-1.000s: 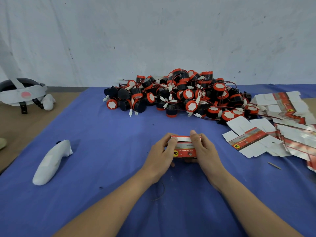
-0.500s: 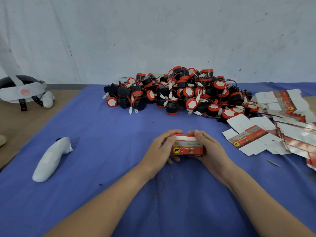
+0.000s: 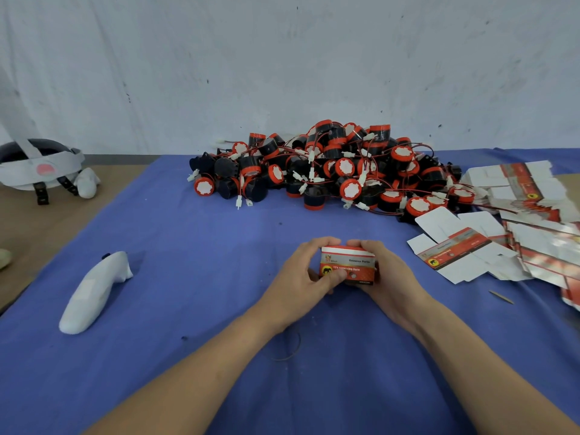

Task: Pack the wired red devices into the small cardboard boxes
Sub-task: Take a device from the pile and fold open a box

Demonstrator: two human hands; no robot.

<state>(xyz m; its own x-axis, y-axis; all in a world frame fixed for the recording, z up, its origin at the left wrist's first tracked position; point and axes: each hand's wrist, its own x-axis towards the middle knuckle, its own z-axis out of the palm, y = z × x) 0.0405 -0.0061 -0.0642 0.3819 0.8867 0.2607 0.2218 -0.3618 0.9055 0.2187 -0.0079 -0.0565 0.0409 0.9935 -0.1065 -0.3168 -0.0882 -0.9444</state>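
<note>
A small red, grey and white cardboard box [image 3: 351,265] sits between both hands near the middle of the blue cloth. My left hand [image 3: 298,274] grips its left end, thumb across the front face. My right hand [image 3: 387,274] grips its right end, fingers curled over the top. Whatever is inside the box is hidden. Behind it lies a large heap of wired red and black devices [image 3: 339,171] with white connectors. To the right, flat unfolded boxes [image 3: 455,251] lie spread out.
A blue cloth [image 3: 188,293] covers the table. A white handheld controller [image 3: 94,293] lies at the left. A headset [image 3: 40,166] rests on the bare tabletop at far left. A thin stick [image 3: 501,297] lies at the right, and a wire loop [image 3: 290,346] near my left wrist.
The box has turned between my hands, its printed front now facing me, with my left thumb moved onto that face. The view shifted slightly.
</note>
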